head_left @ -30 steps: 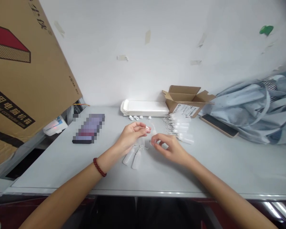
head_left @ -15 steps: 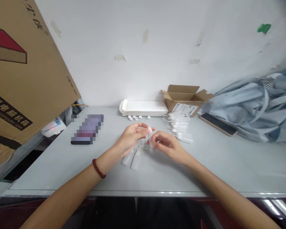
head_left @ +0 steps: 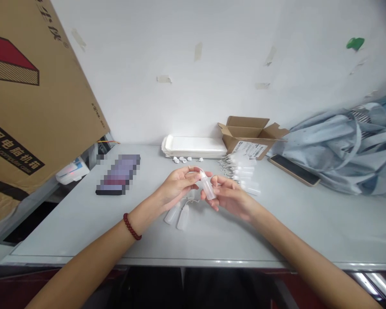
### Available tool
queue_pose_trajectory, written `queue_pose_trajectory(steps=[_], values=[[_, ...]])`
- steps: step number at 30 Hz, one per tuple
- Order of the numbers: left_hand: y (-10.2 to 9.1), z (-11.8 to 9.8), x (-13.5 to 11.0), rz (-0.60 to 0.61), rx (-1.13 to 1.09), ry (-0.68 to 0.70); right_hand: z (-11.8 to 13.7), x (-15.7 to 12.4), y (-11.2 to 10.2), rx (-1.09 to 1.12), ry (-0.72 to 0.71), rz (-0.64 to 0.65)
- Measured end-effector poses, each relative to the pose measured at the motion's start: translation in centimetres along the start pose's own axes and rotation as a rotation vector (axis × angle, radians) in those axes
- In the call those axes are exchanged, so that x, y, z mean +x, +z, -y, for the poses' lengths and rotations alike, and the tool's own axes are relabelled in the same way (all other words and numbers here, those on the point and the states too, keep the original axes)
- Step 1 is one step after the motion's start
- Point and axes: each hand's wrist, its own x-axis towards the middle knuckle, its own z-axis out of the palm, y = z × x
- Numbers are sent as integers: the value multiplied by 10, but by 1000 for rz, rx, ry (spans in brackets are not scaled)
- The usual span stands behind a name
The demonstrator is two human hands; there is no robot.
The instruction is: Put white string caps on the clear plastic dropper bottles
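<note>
Between my hands, above the table, is a small translucent squeeze bottle (head_left: 208, 188) with a white nozzle, tilted with its base toward me. My left hand (head_left: 176, 185) pinches it at the nozzle end with thumb and fingers. Around the body of the same bottle, the fingers of my right hand (head_left: 230, 194) are closed from the right side. Below my left hand, similar bottles (head_left: 183, 217) with thin curved tips lie on the table. Behind my right hand a row of more such bottles (head_left: 244, 171) lies on its side, tips pointing left.
Small white caps (head_left: 181, 159) lie before a stack of white sheets or sleeves (head_left: 196, 146). An opened cardboard box (head_left: 249, 141) stands at the back. A phone (head_left: 294, 169) and grey-blue fabric (head_left: 334, 146) are right. Left are a blurred-out flat item (head_left: 119, 174) and a large carton (head_left: 45, 111).
My right fingers have shifted their hold along the bottle and opened out somewhat, so more of its body shows. My left hand stays at the nozzle end.
</note>
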Motion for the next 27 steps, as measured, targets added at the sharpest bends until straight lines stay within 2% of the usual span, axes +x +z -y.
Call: queue_pose_trajectory(steps=[5, 11, 20, 24, 27], values=[[2, -1, -2, 8, 55, 31, 0, 1, 0, 8, -7, -4], [-1, -2, -1, -62, 86, 33, -1, 1, 0, 39, -1, 13], [-5, -4, -1, -16, 70, 60, -3, 1, -2, 139, 31, -22], [-5, -2, 0, -92, 163, 118, -4, 2, -3, 106, 35, -68], [-3, 1, -1, -186, 236, 115, -5, 3, -2, -92, -36, -129]])
